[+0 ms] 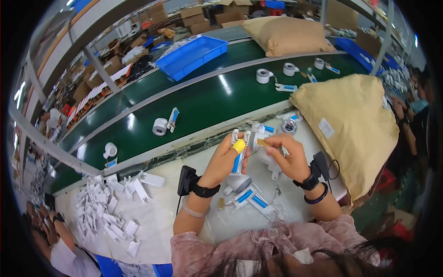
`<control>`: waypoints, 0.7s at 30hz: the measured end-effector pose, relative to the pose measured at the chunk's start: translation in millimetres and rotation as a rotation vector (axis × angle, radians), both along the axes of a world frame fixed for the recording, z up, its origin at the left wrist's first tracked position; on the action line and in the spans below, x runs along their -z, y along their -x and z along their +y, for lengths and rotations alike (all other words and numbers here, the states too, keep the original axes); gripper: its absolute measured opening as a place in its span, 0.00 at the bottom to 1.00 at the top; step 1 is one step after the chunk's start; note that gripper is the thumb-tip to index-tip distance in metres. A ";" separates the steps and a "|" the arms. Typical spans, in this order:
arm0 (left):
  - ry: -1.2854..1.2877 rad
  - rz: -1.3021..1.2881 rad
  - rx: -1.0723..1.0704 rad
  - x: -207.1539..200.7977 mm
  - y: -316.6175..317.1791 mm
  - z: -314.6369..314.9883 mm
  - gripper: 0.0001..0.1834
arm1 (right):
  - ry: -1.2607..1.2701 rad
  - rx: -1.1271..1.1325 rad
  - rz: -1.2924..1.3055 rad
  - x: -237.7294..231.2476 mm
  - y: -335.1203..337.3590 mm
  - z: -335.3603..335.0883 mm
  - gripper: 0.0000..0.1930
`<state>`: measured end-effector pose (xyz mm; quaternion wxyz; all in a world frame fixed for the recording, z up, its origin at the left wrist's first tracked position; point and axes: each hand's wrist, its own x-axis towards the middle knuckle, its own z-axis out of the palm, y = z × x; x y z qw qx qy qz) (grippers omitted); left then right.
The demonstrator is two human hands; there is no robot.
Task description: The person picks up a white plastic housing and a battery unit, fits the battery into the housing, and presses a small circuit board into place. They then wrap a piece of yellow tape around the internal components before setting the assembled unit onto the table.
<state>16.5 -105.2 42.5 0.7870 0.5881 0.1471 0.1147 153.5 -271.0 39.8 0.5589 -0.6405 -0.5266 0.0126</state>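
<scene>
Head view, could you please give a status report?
Left hand holding white-and-blue piece; right hand pinching brown tab; loose parts on table beneath.

Glossy green conveyor belt (203, 104) beyond pale worktable (159, 203); grey metal frame (50, 142) at left; cardboard boxes (193, 16) piled far back; strip lights (19, 91) at left edge; green floor (367, 225) lower right.

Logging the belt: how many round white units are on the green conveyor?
5: one unit at left, another left of centre, three units at upper right; the near sack may hide more.
</scene>
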 end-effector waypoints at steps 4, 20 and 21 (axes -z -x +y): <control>0.071 -0.017 0.118 0.6 -8.0 -21.0 0.22 | -0.151 0.148 -0.160 14.1 7.1 -27.8 0.10; 0.021 -0.032 0.122 13.4 -12.6 -47.4 0.25 | -0.202 0.039 -0.296 31.1 9.0 -23.8 0.12; 0.008 -0.024 0.121 11.7 -11.7 -48.2 0.24 | -0.194 0.046 -0.288 34.1 9.5 -24.5 0.12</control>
